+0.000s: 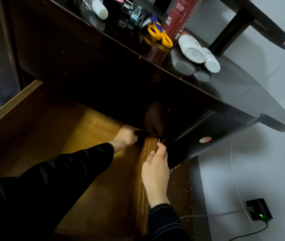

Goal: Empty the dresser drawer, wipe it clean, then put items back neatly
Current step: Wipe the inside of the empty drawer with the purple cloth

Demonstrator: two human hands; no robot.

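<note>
The drawer [86, 153] stands pulled out at lower left, with wide wooden floor showing left of the sleeve. At centre, under the table [234, 87] front edge, the left hand [126, 136] has its fingers curled round a dark thing [141, 133], perhaps a cloth. Just right, the right hand [155, 169] pinches the drawer's side rim.

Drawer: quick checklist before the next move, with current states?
1. Visible floor of the drawer free of items: ok.
2. Back of the drawer, under the dresser top: in shadow, cannot tell.
3. Left hand grips a dark object at the back right corner; whether it is a wiping cloth: cannot tell.
4. Right hand holds the drawer's right wall, steadying it: ok.
5. Scissors and white bottle lie on the dresser top, back from its front edge: ok.
</note>
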